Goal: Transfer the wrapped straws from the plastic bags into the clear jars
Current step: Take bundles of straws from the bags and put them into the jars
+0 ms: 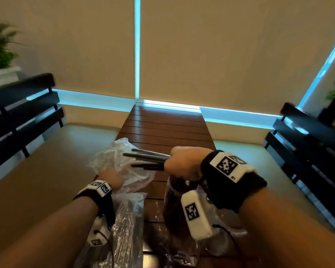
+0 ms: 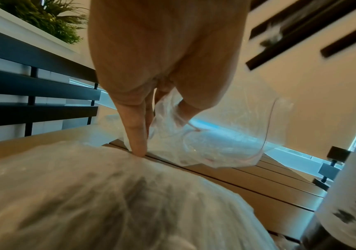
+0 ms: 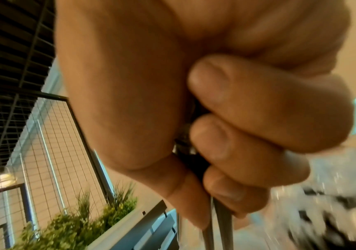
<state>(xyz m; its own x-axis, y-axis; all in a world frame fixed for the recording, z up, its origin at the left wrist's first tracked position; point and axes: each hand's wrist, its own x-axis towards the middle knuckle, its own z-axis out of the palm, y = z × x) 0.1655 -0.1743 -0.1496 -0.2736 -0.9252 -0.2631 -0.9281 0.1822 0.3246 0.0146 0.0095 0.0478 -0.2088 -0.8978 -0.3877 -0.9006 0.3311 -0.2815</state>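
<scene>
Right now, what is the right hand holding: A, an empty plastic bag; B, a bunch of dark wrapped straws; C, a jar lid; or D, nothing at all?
B: in the head view the right hand has its fingers curled round a bunch of dark wrapped straws that stick out toward the plastic bag, and the right wrist view shows the same closed hold on them.
</scene>
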